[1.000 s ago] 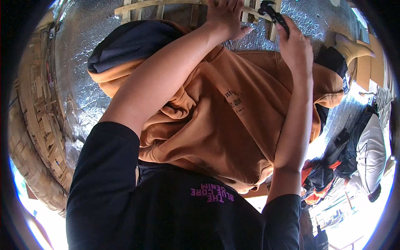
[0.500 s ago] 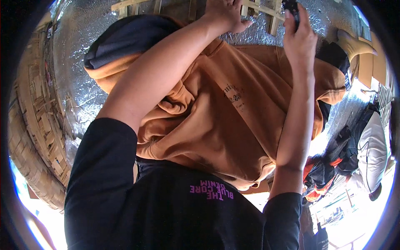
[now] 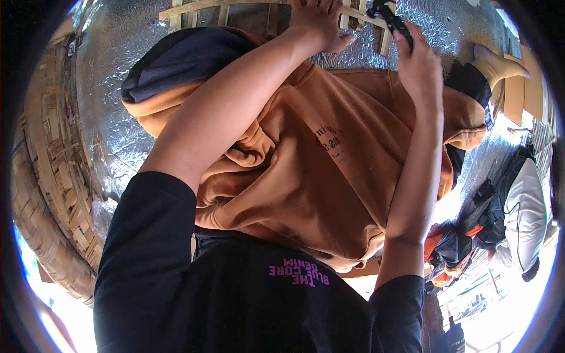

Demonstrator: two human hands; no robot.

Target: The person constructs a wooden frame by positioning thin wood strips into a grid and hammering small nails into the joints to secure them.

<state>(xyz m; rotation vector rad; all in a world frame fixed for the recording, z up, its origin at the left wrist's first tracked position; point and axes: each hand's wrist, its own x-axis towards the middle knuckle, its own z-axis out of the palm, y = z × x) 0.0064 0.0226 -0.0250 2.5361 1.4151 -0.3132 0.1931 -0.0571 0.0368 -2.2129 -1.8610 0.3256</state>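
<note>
My left hand (image 3: 316, 26) lies with fingers spread on a frame of pale wooden slats (image 3: 200, 7) at the top of the view; its fingertips are partly cut off by the edge. In my right hand (image 3: 419, 65) is a black hammer (image 3: 395, 22), gripped by its handle, the head tilted to the left above the slats' right end. A brown hoodie (image 3: 329, 176) with a dark-lined hood (image 3: 182, 59) spreads below my forearms, across my lap.
Shiny silver foil sheeting (image 3: 112, 88) lies around the slats. Woven bamboo (image 3: 41, 212) curves along the left. At right are a bare foot (image 3: 499, 63), cardboard (image 3: 514, 97), dark and orange cloth items (image 3: 456, 247) and a whitish cushion-like thing (image 3: 525, 206).
My right hand has shifted slightly left and down, and the hammer has tipped over to the left, its head now showing. My left hand stays on the slats.
</note>
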